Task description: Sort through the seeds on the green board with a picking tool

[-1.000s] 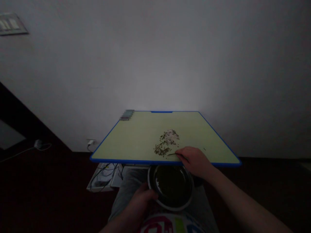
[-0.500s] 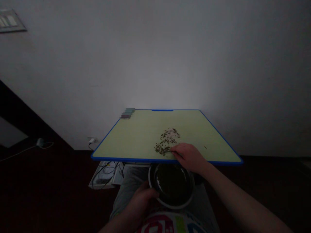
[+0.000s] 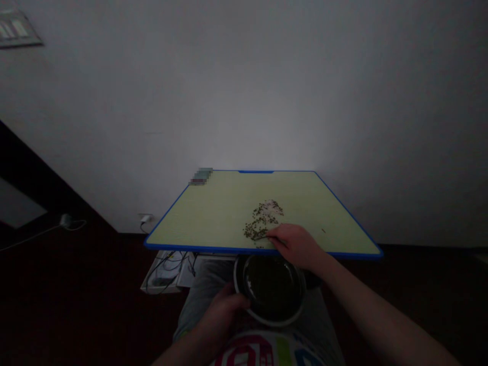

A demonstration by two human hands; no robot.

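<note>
Small dark, bean-like grains (image 3: pixel 253 230) lie scattered over the near middle of the pale green board, with a patch of whitish grains (image 3: pixel 271 207) among them farther back. My right hand (image 3: pixel 295 245) reaches in from the right over the board's front edge. Its fingers pinch a thin, dark, stick-like tool (image 3: pixel 261 237), whose tip touches the nearest grains; its kind is too small to make out. Below the edge, my left hand (image 3: pixel 231 303) grips the left rim of a round bowl (image 3: pixel 274 323) on my lap. The bowl is dark inside, its contents hard to tell.
The blue-edged board (image 3: pixel 213 208) stands against the grey wall (image 3: pixel 259 91). A blurred-out item (image 3: pixel 201 176) sits at its far left corner, a small dark sliver (image 3: pixel 324 231) at right. Under the board, a white box (image 3: pixel 162 277) holds cables. A plug (image 3: pixel 145 219) is in the wall.
The tool's tip has moved slightly among the near grains, and a few grains now lie closer to the front edge. My left hand stays on the bowl. The view has shifted slightly.
</note>
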